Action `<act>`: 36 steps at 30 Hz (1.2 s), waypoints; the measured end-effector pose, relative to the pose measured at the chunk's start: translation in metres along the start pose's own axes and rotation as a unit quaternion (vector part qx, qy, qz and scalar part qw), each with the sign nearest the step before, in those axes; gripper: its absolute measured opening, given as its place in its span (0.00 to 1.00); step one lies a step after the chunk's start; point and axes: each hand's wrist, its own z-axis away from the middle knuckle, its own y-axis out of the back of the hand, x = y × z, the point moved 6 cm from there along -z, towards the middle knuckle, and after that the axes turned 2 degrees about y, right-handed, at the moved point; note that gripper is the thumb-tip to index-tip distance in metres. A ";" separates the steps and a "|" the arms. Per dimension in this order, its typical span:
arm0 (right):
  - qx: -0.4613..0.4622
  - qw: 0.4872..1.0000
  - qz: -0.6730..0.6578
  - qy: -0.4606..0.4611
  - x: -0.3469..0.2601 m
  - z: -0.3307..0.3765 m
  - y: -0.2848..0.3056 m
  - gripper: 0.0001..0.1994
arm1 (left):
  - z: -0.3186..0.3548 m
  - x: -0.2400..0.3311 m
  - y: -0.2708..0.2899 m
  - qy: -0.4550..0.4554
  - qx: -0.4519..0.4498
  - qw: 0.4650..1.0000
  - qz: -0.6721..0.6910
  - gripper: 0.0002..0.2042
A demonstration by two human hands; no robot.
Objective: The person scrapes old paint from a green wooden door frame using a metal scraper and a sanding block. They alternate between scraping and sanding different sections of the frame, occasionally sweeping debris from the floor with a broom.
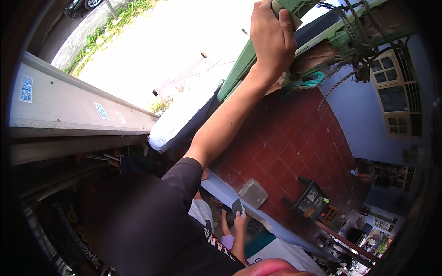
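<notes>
My left arm stretches up, and my left hand (pixel 272 39) is closed round a tan, stiff folded piece of what looks like sandpaper (pixel 298 21). It presses this to a green wooden beam (pixel 248 57) at the top; the fingertips are partly cut off by the frame. Low in the middle, beside the dark shirt, my right hand (pixel 239 221) grips a dark grey flat piece (pixel 237 207), its kind too small to make out.
Frayed ropes (pixel 354 50) and a turquoise cord (pixel 313 80) hang by the beam. Below lie red floor tiles (pixel 294 133), a low dark table (pixel 311 202) and a blue ledge (pixel 221 188). Someone in a grey shirt (pixel 201 212) is lower down. A pale metal beam (pixel 78 101) runs left.
</notes>
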 end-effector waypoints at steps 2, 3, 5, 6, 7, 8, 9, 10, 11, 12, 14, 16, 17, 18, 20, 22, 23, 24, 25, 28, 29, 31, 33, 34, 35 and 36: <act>0.001 1.000 -0.018 0.011 0.000 -0.011 0.003 0.16 | -0.023 0.019 0.006 0.021 -0.037 0.999 0.020 0.25; 0.013 0.999 -0.031 0.011 0.003 -0.011 0.003 0.16 | -0.021 0.016 0.006 0.005 -0.029 1.000 0.006 0.26; 0.035 0.998 -0.059 0.009 0.009 -0.005 -0.003 0.16 | -0.006 -0.007 0.003 -0.027 -0.016 0.999 -0.021 0.27; 0.030 0.999 -0.039 -0.003 0.013 0.000 -0.008 0.17 | 0.005 -0.016 0.006 -0.002 -0.019 1.000 0.019 0.24; 0.024 0.999 -0.020 -0.014 0.017 0.005 -0.013 0.17 | 0.013 -0.025 0.009 0.000 -0.030 0.999 0.013 0.24; 0.021 0.999 0.004 -0.024 0.023 0.010 -0.011 0.18 | 0.017 -0.027 0.013 0.005 -0.037 0.999 0.008 0.24; 0.018 0.999 0.027 -0.034 0.028 0.016 -0.009 0.18 | 0.018 -0.030 0.016 0.009 -0.044 0.999 0.003 0.25; 0.003 1.000 0.001 -0.015 0.035 0.020 -0.017 0.17 | 0.022 -0.035 0.015 0.052 -0.089 0.995 0.013 0.24; 0.001 1.000 0.000 -0.012 0.040 0.027 -0.019 0.17 | 0.021 -0.031 0.016 0.037 -0.102 0.994 0.025 0.24; -0.003 1.000 -0.002 -0.005 0.043 0.033 -0.021 0.17 | 0.016 -0.027 0.016 0.019 -0.114 0.993 0.036 0.25; -0.008 1.000 -0.012 -0.011 0.046 0.038 -0.022 0.18 | 0.007 -0.021 0.021 0.015 -0.130 0.990 0.050 0.30; 0.002 1.000 -0.007 -0.031 0.045 0.041 -0.017 0.17 | 0.001 -0.022 0.027 0.054 -0.132 0.987 0.068 0.38; 0.009 0.999 -0.007 -0.040 0.047 0.041 -0.014 0.17 | 0.001 -0.017 0.030 0.049 -0.102 0.993 0.024 0.39; 0.042 0.999 0.015 -0.019 0.050 0.040 -0.012 0.17 | 0.004 -0.013 0.034 0.057 -0.077 0.995 0.005 0.39; 0.042 0.999 0.018 -0.024 0.037 0.040 -0.002 0.17 | 0.004 -0.001 0.036 0.037 -0.065 0.997 -0.025 0.37; 0.050 0.999 0.003 -0.020 0.020 0.051 0.008 0.17 | -0.004 0.024 0.033 -0.009 -0.087 0.996 -0.034 0.36; 0.051 0.998 -0.027 -0.025 0.022 0.050 0.009 0.18 | -0.007 0.031 0.025 0.002 -0.175 0.982 -0.074 0.33; 0.053 0.997 -0.056 -0.031 0.023 0.050 0.010 0.18 | -0.006 0.032 0.022 -0.015 -0.143 0.988 -0.056 0.35; 0.054 0.994 -0.085 -0.035 0.024 0.049 0.011 0.19 | -0.003 0.029 0.019 -0.033 -0.110 0.993 -0.038 0.37; 0.050 0.999 0.006 -0.020 0.060 0.041 0.010 0.21 | -0.004 0.035 0.007 -0.052 -0.105 0.992 -0.055 0.41; 0.049 0.998 -0.004 -0.028 0.070 0.041 0.010 0.21 | -0.005 0.033 0.006 -0.030 -0.116 0.991 -0.057 0.42; 0.043 0.998 -0.026 -0.037 0.083 0.034 0.005 0.21 | -0.014 0.034 0.005 0.007 -0.134 0.989 -0.066 0.44; 0.072 0.996 -0.023 -0.054 0.125 0.028 -0.014 0.23 | -0.017 0.042 0.006 0.019 -0.133 0.990 -0.035 0.35; 0.067 0.995 -0.031 -0.066 0.128 0.026 -0.021 0.22 | -0.016 0.033 0.009 0.018 -0.133 0.991 -0.023 0.32; 0.054 0.995 -0.034 -0.075 0.120 0.020 -0.029 0.22 | -0.020 0.021 0.016 0.015 -0.131 0.991 -0.021 0.30; 0.064 0.994 -0.036 -0.080 0.109 0.020 -0.031 0.22 | -0.020 0.018 0.019 0.020 -0.100 0.995 0.006 0.22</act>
